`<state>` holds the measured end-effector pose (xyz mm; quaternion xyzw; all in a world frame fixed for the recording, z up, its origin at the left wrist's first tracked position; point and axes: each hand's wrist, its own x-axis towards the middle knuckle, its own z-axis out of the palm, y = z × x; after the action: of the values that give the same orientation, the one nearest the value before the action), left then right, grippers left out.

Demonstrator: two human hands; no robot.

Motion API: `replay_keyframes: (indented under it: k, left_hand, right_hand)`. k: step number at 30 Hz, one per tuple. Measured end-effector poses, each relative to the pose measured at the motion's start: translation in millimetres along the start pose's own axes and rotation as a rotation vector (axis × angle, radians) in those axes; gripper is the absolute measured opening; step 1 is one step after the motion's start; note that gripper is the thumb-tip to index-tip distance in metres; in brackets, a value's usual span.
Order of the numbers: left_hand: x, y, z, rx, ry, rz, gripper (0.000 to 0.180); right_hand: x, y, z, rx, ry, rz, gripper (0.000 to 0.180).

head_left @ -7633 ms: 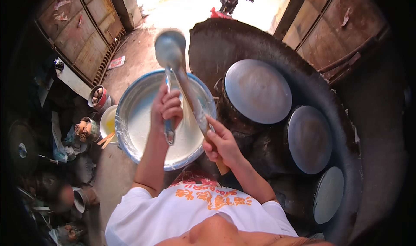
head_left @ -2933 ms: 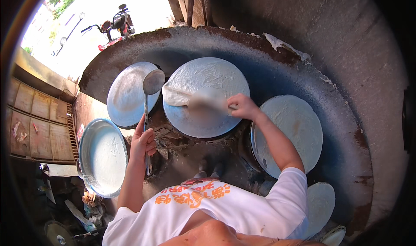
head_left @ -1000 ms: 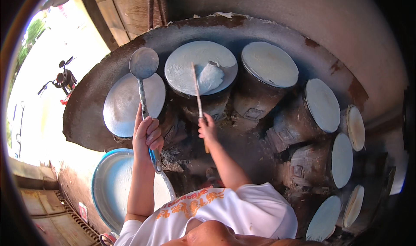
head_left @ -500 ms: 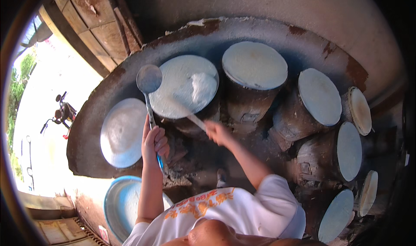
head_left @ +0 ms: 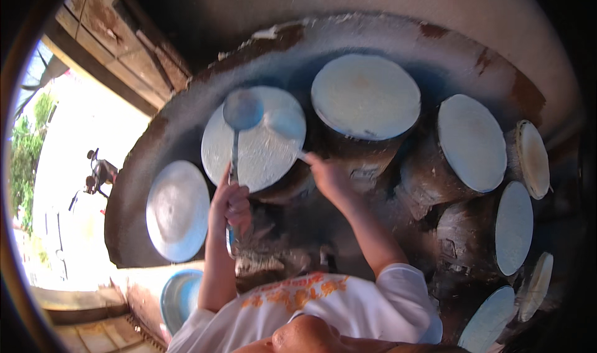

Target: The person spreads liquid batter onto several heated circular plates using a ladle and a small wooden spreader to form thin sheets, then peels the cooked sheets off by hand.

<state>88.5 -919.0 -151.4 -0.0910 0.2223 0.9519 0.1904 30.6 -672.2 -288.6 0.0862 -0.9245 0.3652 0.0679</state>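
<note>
My left hand point(head_left: 231, 205) is closed round the handle of a long ladle point(head_left: 243, 109). The ladle's round bowl overlaps the far left part of a round griddle point(head_left: 254, 157) coated with white batter; whether it touches cannot be told. A closed grip of my right hand point(head_left: 328, 177), at the griddle's right edge, holds a flat scraper point(head_left: 303, 154), mostly smeared by motion. Near the ladle bowl, a thicker whitish heap of batter point(head_left: 283, 121) lies on the griddle, blurred.
To the left sits a paler round griddle point(head_left: 177, 210). Several more white-coated griddles point(head_left: 365, 97) on dark drum-like stoves curve round to the right. A blue-rimmed basin point(head_left: 166, 306) stands at the lower left. Behind the stoves runs a curved, stained ledge point(head_left: 367, 26).
The scraper has swept over the griddle and my right hand has moved slightly right and farther out. The ladle has shifted right, over the griddle. The whole view has tilted a little.
</note>
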Motion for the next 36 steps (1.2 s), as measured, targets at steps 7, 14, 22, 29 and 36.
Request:
replay_keyframes:
  k: [7, 14, 22, 29, 36]
  left_hand:
    - [59.5, 21.8, -1.0, -0.046, 0.098, -0.059, 0.025]
    - [79.9, 39.2, -14.7, -0.473, 0.071, -0.302, 0.025]
    - [77.5, -1.8, -47.6, -0.435, 0.201, -0.232, 0.023]
    - [30.1, -33.5, -59.3, -0.983, -0.096, -0.085, 0.031]
    - [-49.6, 17.2, 5.9, -0.944, -0.434, -0.019, 0.028]
  right_hand:
    - [-2.0, 13.8, 25.7, -0.121, 0.075, 0.023, 0.029]
    - [21.3, 34.7, 5.0, -0.046, -0.084, -0.077, 0.03]
    - [-78.3, 11.5, 63.3, 0.506, -0.125, 0.414, 0.034]
    - [-51.0, -75.7, 64.2, 0.203, 0.064, -0.026, 0.025]
    - [-44.9, -8.6, 48.7, 0.412, 0.135, 0.127, 0.032]
